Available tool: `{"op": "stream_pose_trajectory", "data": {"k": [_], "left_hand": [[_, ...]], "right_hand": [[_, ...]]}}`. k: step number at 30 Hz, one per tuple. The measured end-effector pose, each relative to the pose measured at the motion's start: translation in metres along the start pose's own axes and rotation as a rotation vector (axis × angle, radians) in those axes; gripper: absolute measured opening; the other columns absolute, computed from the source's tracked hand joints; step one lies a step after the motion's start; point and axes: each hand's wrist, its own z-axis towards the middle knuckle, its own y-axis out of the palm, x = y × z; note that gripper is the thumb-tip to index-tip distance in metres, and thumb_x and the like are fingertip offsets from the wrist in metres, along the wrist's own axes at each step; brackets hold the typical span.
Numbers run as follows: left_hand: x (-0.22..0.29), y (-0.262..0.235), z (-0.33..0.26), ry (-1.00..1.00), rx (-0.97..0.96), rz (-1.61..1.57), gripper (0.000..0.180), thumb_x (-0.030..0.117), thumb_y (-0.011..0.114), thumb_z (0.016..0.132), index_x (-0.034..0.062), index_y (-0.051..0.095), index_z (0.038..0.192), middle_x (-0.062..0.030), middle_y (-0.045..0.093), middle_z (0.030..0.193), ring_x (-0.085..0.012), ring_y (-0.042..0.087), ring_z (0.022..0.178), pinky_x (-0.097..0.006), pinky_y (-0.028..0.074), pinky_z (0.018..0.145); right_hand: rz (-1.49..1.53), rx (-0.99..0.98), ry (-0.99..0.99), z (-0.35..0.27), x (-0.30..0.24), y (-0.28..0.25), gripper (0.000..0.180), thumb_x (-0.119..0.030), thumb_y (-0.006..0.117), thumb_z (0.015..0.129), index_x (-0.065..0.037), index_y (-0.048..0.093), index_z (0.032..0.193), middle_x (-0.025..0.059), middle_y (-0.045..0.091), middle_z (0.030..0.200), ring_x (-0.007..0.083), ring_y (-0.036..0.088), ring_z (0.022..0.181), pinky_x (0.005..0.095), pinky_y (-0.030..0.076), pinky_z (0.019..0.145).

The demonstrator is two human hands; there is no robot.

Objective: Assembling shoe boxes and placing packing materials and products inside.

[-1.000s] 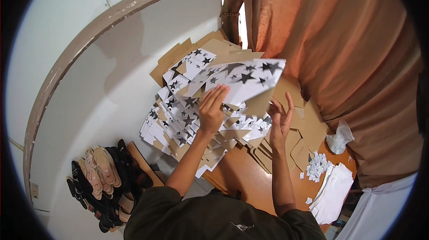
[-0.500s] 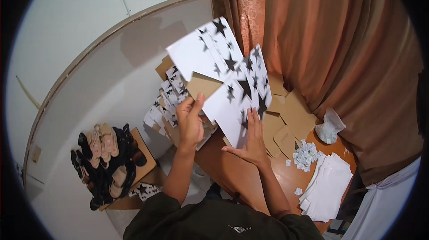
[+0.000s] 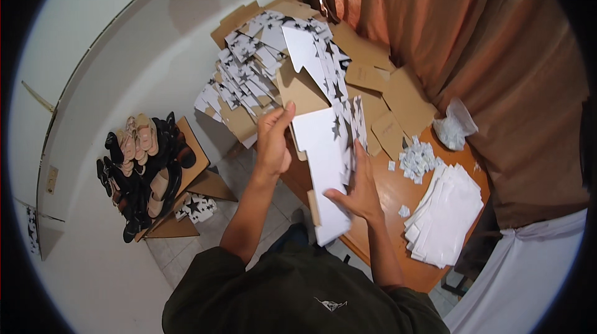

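The left hand [image 3: 273, 141] is raised in front of the chest, fingers curled and thumb up, pinching the left edge of a flat die-cut carton blank [image 3: 326, 141], white with black stars on its printed face and brown card on the back. The right hand [image 3: 356, 190] is just to the right of it and a little lower, fingers spread and pressed flat against the lower part of the same blank, the thumb hooked round its front. The blank stands nearly upright between the two hands, its pointed top flap well above them and its bottom edge hanging below the right hand, over the near edge of the wooden table [image 3: 398, 203].

Beyond the hands, a loose heap of more star-printed blanks [image 3: 249, 67] lies on the table among plain brown cardboard pieces [image 3: 398, 95]. To the right of the right hand is a scatter of small white paper scraps [image 3: 418, 159], then a neat stack of white sheets [image 3: 444, 219], and farther off a crumpled clear plastic bag [image 3: 457, 126] against the orange curtain [image 3: 472, 42]. Well to the left of the left hand, down on the floor, pairs of sandals [image 3: 146, 166] sit on a cardboard piece.
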Motion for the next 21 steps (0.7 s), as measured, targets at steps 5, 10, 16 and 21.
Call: {"op": "stream_pose_trajectory", "data": {"k": [5, 10, 16, 21], "left_hand": [[0.003, -0.025, -0.001, -0.056, -0.099, -0.046, 0.031, 0.023, 0.054, 0.105, -0.0066, 0.066, 0.106, -0.0125, 0.072, 0.098, -0.0159, 0.071, 0.084, -0.028, 0.058, 0.075], [-0.005, -0.042, 0.003, -0.040, 0.020, -0.028, 0.033, 0.024, 0.055, 0.105, -0.0071, 0.065, 0.109, -0.0110, 0.073, 0.096, -0.0144, 0.071, 0.080, -0.028, 0.059, 0.072], [-0.004, -0.070, 0.008, -0.063, 0.031, 0.078, 0.032, 0.024, 0.058, 0.104, -0.0056, 0.069, 0.104, -0.0090, 0.072, 0.091, -0.0113, 0.068, 0.074, -0.026, 0.055, 0.065], [-0.019, -0.089, 0.013, -0.106, 0.019, 0.589, 0.036, 0.026, 0.058, 0.104, -0.0065, 0.069, 0.091, -0.0024, 0.069, 0.085, -0.0036, 0.055, 0.072, -0.025, 0.046, 0.065]], "right_hand": [[0.073, -0.073, 0.041, 0.004, -0.002, 0.021, 0.126, -0.055, 0.087, 0.066, 0.003, 0.019, 0.155, 0.0316, 0.031, 0.153, 0.0461, 0.029, 0.144, 0.0486, 0.028, 0.118], [0.248, -0.161, 0.203, 0.010, -0.016, 0.051, 0.124, -0.054, 0.087, 0.070, 0.002, 0.018, 0.156, 0.0297, 0.032, 0.154, 0.0425, 0.037, 0.142, 0.0468, 0.034, 0.115], [0.378, -0.226, 0.219, 0.019, -0.010, 0.054, 0.110, -0.041, 0.087, 0.075, 0.002, 0.025, 0.155, 0.0257, 0.041, 0.152, 0.0341, 0.041, 0.142, 0.0439, 0.034, 0.115], [0.297, -0.206, 0.250, 0.014, -0.008, 0.046, 0.109, -0.041, 0.086, 0.075, 0.001, 0.026, 0.156, 0.0251, 0.040, 0.154, 0.0349, 0.040, 0.143, 0.0436, 0.034, 0.116]]}}
